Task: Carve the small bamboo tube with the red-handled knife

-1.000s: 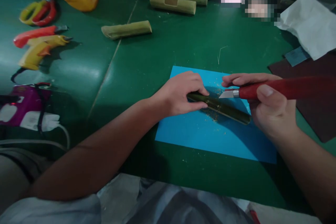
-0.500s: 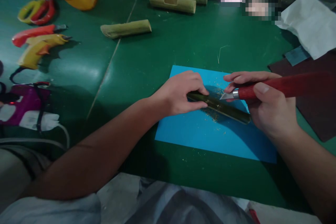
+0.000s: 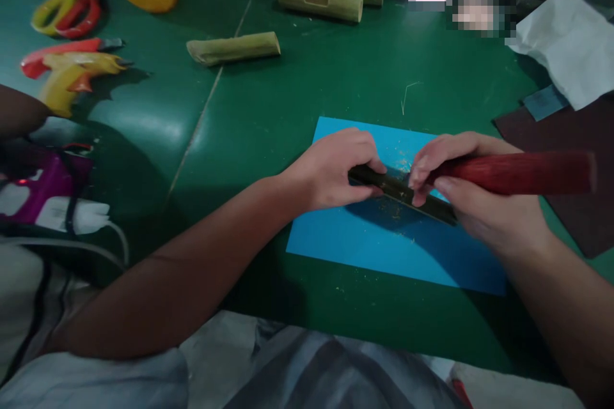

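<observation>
A dark green bamboo piece point(image 3: 394, 188) lies slantwise over a blue sheet point(image 3: 330, 236), with pale shavings point(image 3: 394, 209) scattered around it. My left hand point(image 3: 343, 169) pinches its left end between thumb and fingers. In my right hand point(image 3: 489, 198) is a carving knife point(image 3: 522, 172) with a thick red handle, held nearly level. The blade is hidden behind my right fingers, which touch or hover over the bamboo's upper side; which of the two I cannot tell.
Cut bamboo tubes point(image 3: 319, 3) lie at the back, another tube point(image 3: 235, 49) nearer. Left are scissors point(image 3: 67, 13), a yellow glue gun point(image 3: 71, 80) and a purple power strip point(image 3: 71, 179). White paper point(image 3: 568, 45) and a dark brown sheet point(image 3: 580, 172) lie right. Another person's arm point(image 3: 19, 112) enters left.
My right fingers have curled down over the blade and closed in on the bamboo, and the knife handle has swung leveler. Another person's arm has come in at the left edge.
</observation>
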`<state>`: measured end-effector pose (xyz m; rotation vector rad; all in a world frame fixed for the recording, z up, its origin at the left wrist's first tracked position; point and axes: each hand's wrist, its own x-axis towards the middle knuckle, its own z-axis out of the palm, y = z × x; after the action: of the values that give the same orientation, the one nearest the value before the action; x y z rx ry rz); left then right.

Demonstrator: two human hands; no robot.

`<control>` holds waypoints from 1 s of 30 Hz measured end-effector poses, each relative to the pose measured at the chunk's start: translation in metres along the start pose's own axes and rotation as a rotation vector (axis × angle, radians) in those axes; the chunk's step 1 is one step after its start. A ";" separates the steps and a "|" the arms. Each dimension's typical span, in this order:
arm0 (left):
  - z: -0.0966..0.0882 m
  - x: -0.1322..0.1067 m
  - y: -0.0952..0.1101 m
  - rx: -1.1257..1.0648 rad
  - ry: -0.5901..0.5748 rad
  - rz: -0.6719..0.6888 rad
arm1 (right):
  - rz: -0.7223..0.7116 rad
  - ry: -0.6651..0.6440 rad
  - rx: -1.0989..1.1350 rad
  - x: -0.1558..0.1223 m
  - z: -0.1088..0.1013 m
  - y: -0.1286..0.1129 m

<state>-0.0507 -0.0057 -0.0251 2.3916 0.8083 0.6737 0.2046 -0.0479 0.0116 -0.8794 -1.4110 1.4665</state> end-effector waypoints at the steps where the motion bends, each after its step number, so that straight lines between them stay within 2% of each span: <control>1: 0.000 0.000 0.000 -0.007 -0.009 -0.012 | -0.013 -0.025 0.034 0.001 0.001 -0.001; 7: -0.002 0.001 0.003 -0.001 -0.029 -0.052 | 0.027 -0.059 0.158 0.010 0.009 -0.005; 11: -0.002 0.000 0.004 -0.011 -0.020 -0.029 | 0.026 -0.048 0.089 0.011 0.011 -0.009; 17: -0.002 0.000 0.003 -0.033 -0.052 0.014 | 0.017 -0.108 -0.001 0.011 0.008 -0.008; 24: 0.000 0.001 -0.001 -0.026 -0.037 0.039 | -0.044 -0.020 0.074 0.011 0.011 0.007; 27: 0.001 0.002 -0.001 -0.023 -0.021 0.064 | -0.102 -0.090 0.053 0.011 0.005 0.006; 30: 0.000 0.002 -0.001 -0.018 -0.012 0.071 | -0.114 -0.261 0.024 0.014 -0.004 0.003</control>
<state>-0.0492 -0.0033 -0.0255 2.4156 0.7126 0.6903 0.2026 -0.0331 0.0090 -0.5971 -1.6021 1.5488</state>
